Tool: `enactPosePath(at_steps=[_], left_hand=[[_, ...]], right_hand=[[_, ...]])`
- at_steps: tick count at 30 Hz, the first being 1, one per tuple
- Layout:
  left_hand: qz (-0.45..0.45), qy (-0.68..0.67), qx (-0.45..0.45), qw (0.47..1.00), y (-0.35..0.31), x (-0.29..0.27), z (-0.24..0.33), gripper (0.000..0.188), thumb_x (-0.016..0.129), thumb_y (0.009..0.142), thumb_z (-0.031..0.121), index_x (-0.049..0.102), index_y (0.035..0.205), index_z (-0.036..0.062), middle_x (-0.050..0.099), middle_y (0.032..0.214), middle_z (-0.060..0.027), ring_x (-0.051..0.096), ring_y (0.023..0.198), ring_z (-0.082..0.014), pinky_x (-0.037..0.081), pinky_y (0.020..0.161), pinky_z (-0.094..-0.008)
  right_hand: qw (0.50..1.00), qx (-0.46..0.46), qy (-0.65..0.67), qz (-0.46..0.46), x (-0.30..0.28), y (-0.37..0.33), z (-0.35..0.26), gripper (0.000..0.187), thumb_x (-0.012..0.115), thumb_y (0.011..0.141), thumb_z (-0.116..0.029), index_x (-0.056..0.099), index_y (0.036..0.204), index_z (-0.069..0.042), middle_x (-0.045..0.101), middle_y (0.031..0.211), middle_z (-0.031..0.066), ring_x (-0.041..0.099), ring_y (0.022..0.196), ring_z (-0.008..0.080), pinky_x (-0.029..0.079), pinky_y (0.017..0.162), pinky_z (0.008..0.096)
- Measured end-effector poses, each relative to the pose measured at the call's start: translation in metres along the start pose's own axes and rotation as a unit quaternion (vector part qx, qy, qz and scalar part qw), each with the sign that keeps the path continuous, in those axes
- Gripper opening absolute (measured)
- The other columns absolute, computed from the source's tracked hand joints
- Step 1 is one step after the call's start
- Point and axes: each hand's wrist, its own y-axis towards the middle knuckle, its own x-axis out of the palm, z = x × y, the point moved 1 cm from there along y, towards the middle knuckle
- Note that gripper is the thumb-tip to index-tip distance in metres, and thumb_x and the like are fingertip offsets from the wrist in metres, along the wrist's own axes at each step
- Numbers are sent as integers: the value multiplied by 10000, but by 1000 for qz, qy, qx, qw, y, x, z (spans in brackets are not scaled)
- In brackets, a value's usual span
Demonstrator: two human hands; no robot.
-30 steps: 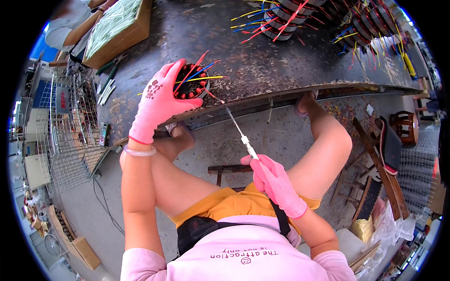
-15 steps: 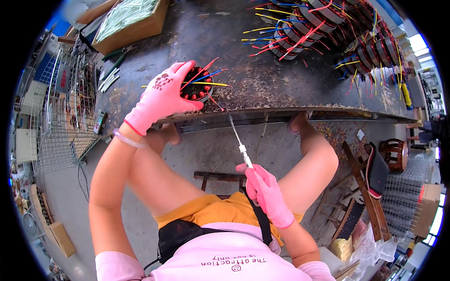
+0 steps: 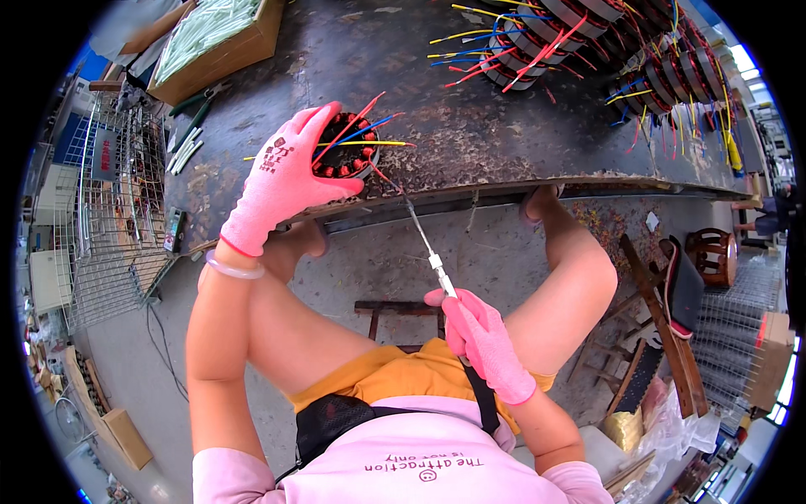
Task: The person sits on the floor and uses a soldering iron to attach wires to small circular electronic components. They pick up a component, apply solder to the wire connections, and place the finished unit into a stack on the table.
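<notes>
Scuffed tabletop (image 3: 478, 147) lies under the left hand (image 3: 288, 176), clamped round a wound ring (image 3: 357, 165) on its right, seemingly for steadiness, while the right hand (image 3: 483, 338), closed on a slim tool (image 3: 436, 263), points it forward toward a red lead (image 3: 385, 177).

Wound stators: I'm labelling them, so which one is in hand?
The lone wound stator gripped by the pink-gloved left hand; the other stators are packed in rows toward the upper right.

Cluttered workshop with a grey floor (image 3: 369, 269) and a scuffed, dark-topped workbench (image 3: 495, 147).
Wire-mesh racking (image 3: 117, 227) stands at left; at right, a brown wooden stool (image 3: 712, 256) stands near scattered coloured scraps (image 3: 620, 225), and white light glares along the rim.
</notes>
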Motion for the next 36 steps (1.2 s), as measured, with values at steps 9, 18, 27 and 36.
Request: enactPosePath(at_steps=[9,18,27,36], left_hand=[[1,16,8,1000,-1,1,-2,905,858,630,269,449,1400,27,521,1342,-164,523,1223,-348,436,1027,-390],[0,13,10,1000,-1,2,-2,902,853,637,248,442,1407,18,519,1350,-168,518,1236,-346,427,1041,-389],[8,28,19,999,-1,3,-3,899,854,646,300,446,1399,28,523,1341,-166,524,1217,-353,443,1018,-398],[13,33,28,999,-1,4,-5,902,859,649,339,451,1393,36,529,1330,-159,529,1201,-360,455,999,-407]], right_hand=[[999,-34,-32,-3,-3,3,4,306,514,997,-244,622,1151,-3,440,583,-54,371,508,24,298,477,217],[1000,-15,-18,4,2,0,1,329,472,1025,-263,601,1178,-2,416,540,-65,324,491,16,237,476,198],[1000,-20,-4,3,2,1,4,338,478,1024,-270,599,1179,5,412,541,-66,319,491,15,228,473,201],[999,-26,-24,0,1,-1,2,344,476,1024,-275,596,1180,8,411,539,-65,311,483,15,221,465,203]])
